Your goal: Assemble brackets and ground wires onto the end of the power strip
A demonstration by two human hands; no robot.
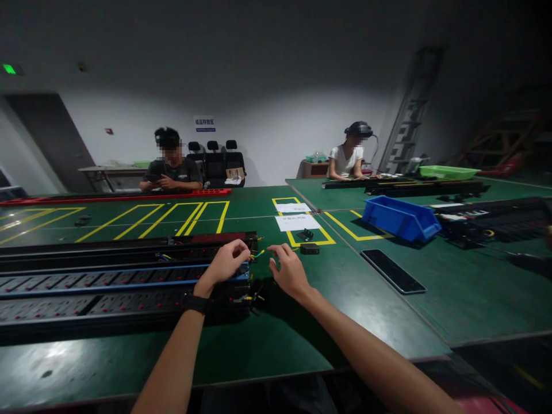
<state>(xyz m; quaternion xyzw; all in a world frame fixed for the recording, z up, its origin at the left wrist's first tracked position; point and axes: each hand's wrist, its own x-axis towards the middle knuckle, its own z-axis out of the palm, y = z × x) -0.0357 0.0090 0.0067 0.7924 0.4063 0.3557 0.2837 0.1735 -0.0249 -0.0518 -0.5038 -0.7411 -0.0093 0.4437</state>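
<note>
My left hand (226, 263) rests on the right end of a long black power strip assembly (107, 287), fingers curled in a pinch at short yellow-green wires (257, 254) that stick out of its end. What the fingers grip is too small to name. My right hand (288, 270) hovers just right of those wires, its fingers bent and apart, holding nothing that I can see. More wire ends (254, 298) poke out lower on the strip's end. A black watch sits on my left wrist.
A phone (392, 270) lies face up to the right, a blue bin (401, 218) beyond it. Small black parts (309, 248) and white paper sheets (296, 222) lie ahead. Two people sit at the far tables. A second table joins on the right.
</note>
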